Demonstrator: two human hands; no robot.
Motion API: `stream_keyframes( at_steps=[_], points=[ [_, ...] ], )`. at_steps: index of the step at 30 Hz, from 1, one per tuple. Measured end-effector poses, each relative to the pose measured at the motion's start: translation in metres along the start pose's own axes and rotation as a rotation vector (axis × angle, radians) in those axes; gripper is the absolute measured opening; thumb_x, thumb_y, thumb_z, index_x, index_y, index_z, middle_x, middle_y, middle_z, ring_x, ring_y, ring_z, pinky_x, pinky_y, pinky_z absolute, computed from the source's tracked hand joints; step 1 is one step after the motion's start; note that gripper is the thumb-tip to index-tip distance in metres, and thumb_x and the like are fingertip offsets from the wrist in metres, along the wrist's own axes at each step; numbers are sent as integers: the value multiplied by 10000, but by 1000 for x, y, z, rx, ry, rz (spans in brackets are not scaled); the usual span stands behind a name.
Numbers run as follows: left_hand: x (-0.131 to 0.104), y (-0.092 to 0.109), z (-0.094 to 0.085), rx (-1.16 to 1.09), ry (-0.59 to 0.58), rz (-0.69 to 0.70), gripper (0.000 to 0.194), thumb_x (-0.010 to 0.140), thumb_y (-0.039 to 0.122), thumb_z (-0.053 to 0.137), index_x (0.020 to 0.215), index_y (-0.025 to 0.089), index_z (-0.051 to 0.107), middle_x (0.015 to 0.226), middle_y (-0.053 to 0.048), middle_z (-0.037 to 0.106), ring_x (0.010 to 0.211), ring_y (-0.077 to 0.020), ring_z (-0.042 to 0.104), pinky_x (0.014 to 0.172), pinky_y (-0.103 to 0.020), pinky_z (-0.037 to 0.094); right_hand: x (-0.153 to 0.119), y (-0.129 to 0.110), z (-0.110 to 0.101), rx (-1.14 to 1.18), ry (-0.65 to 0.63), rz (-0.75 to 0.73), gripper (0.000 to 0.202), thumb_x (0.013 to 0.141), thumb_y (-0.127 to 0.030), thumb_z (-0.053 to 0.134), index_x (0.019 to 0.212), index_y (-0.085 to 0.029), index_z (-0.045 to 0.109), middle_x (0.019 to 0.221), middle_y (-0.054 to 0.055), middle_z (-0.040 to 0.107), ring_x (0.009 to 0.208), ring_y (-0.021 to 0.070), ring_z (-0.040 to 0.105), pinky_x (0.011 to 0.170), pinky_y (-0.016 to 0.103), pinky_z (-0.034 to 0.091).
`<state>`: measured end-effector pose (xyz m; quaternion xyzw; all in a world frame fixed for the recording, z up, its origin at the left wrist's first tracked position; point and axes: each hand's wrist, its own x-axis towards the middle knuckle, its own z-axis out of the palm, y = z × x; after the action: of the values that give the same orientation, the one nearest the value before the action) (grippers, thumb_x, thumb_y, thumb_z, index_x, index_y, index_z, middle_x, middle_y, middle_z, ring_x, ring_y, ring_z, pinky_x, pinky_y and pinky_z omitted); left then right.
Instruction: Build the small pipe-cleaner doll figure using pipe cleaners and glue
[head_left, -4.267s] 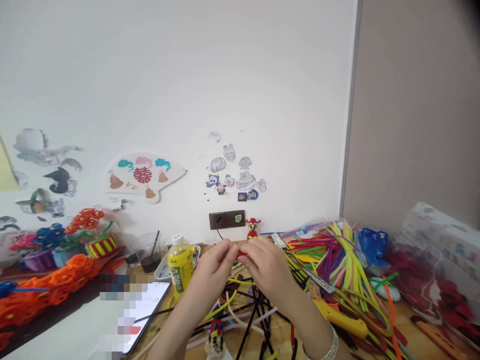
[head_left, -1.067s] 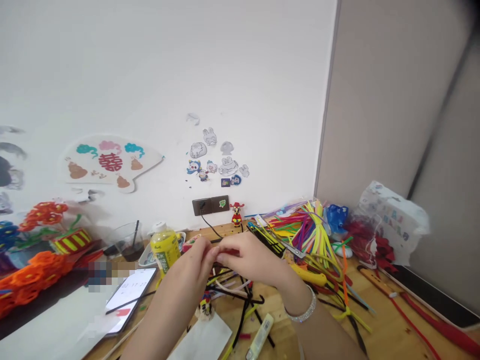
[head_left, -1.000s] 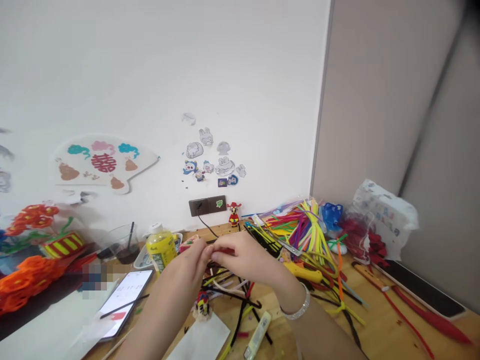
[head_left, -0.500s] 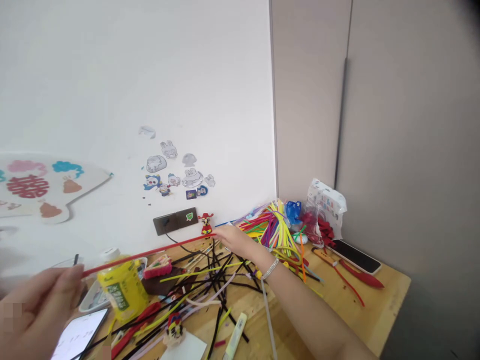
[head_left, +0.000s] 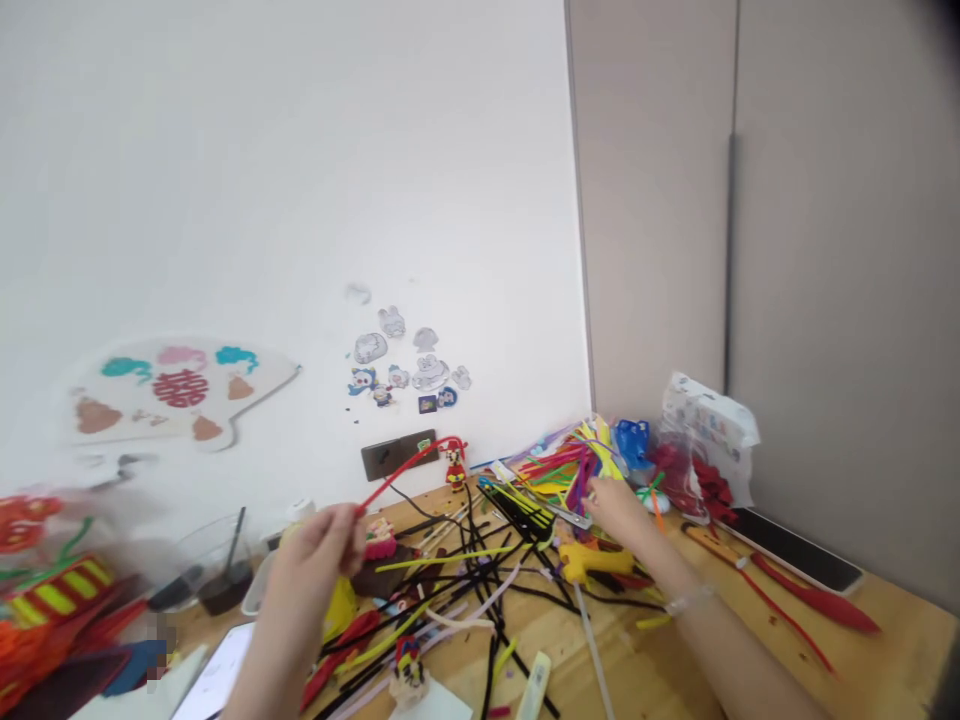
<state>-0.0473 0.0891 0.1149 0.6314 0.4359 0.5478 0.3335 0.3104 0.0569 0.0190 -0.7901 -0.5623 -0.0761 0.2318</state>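
Observation:
My left hand [head_left: 330, 550] pinches one end of a red pipe cleaner [head_left: 405, 467]. It rises to the right, and its far end curls over near a small red-hatted figurine [head_left: 454, 465]. My right hand [head_left: 616, 508] is at the near edge of a heap of colourful pipe cleaners [head_left: 559, 455], fingers bent downward. Beside those fingertips lies a shiny grey metallic piece [head_left: 574, 517]; whether they grip it is not clear. Loose black pipe cleaners [head_left: 480, 560] spread over the table between my hands. A second figurine [head_left: 409, 668] stands close to me on white paper.
Right of the heap stand a white bag [head_left: 712, 420] and a dark phone [head_left: 795, 548]. A yellow object [head_left: 596, 562] lies below my right hand. A lit phone [head_left: 217, 675] and red-and-yellow craft pieces [head_left: 60, 590] are on the left. A glue-stick-like tube [head_left: 534, 685] lies in front.
My right hand has let go of the red pipe cleaner and moved right to the heap. That freed end now curls. My left hand has moved right; the view has swung left.

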Motion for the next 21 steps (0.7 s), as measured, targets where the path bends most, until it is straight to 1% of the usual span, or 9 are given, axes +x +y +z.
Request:
stream_keyframes(
  at_steps=[2,3,7,10,13,15,18,19,21],
  points=[
    [-9,10,18,-146,-129,-72,377,691,497,530,501,179,462,385,69,443,373,-77,356,397,-184,286,-6,19,14,-28,-70,95,153,758,-180,528,838,-93,625,853,185,644,823,264,596,684,314,378],
    [-12,11,23,-236,-174,-96,342,703,471,546,545,175,483,422,68,476,384,-72,362,406,-178,295,-8,27,21,-33,-112,128,139,728,-182,562,812,-95,630,826,181,651,793,267,605,647,304,378],
    [-20,11,30,-552,-326,-192,250,694,387,641,671,150,566,513,53,541,428,-50,391,423,-152,335,-9,43,40,-19,-223,153,165,657,-238,636,787,-136,637,810,126,670,778,246,618,603,268,359],
    [-22,14,33,-745,-405,-276,250,677,263,692,876,132,616,672,9,617,472,-41,439,447,-146,400,-5,49,45,-13,-249,158,177,653,-264,632,791,-154,630,831,105,669,800,233,613,605,259,347],
    [-23,16,39,-838,-362,-311,217,712,118,647,927,135,619,746,-18,637,493,-30,493,480,-129,457,-4,51,46,2,-266,163,158,635,-240,625,771,-161,617,795,79,668,775,217,610,586,247,338],
    [-24,15,44,-809,-294,-328,164,732,38,595,860,135,630,712,-16,634,514,-32,540,523,-122,494,-4,50,46,12,-256,176,178,622,-204,617,794,-159,608,772,69,666,762,213,609,581,244,338],
    [-24,11,53,-711,-225,-344,179,711,-27,573,761,134,632,659,-1,630,564,-53,605,583,-130,527,-6,45,45,15,-200,209,266,626,-156,593,891,-132,583,774,94,661,747,228,610,578,256,344],
    [-24,9,55,-677,-226,-346,184,694,-34,587,751,134,634,667,-2,639,589,-63,621,601,-132,532,-6,42,45,14,-170,215,291,632,-142,585,921,-118,572,792,111,658,756,234,608,584,261,347],
    [-23,4,59,-622,-281,-360,198,653,-25,634,768,136,644,735,-18,668,665,-92,648,646,-147,536,-6,38,44,15,-100,217,357,632,-112,580,987,-102,540,849,133,648,809,241,599,619,267,357]
  ],
)
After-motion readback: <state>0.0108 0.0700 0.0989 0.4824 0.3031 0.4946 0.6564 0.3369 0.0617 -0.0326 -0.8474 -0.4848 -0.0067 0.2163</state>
